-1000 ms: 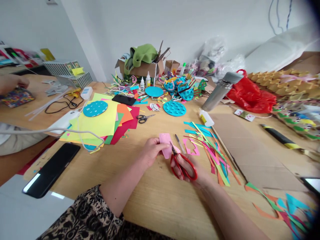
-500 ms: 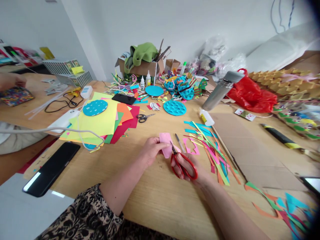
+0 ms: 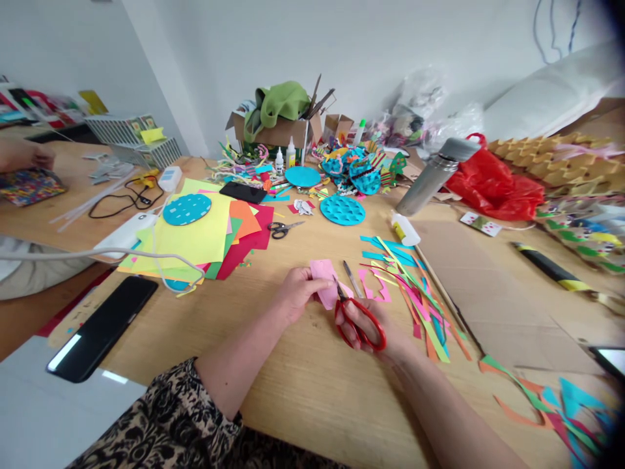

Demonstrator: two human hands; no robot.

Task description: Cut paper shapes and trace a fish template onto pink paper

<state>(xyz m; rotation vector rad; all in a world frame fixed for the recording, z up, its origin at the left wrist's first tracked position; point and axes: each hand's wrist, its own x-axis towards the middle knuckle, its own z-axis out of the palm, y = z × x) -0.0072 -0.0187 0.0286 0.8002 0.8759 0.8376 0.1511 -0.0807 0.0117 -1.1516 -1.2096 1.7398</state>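
A small piece of pink paper (image 3: 322,293) is pinched in my left hand (image 3: 299,293), above the wooden table. My right hand (image 3: 368,326) is wrapped round the red handles of a pair of scissors (image 3: 378,335), and the blades meet the right side of the pink paper. Just beyond lies a pen (image 3: 351,279), and right of it a pink paper frame (image 3: 382,292) with a cut-out middle. Coloured paper strips (image 3: 430,312) are heaped to the right of my right hand.
Coloured sheets (image 3: 195,241) and a black phone (image 3: 105,329) lie left. Farther back are small black scissors (image 3: 280,229), a blue disc (image 3: 342,210), a glue bottle (image 3: 405,230) and a steel flask (image 3: 430,179). Cardboard (image 3: 488,293) lies right. Another person's hand (image 3: 24,156) is far left.
Both hands stay nearly where they were, still holding the paper and the scissors. The whole view has shifted very slightly.
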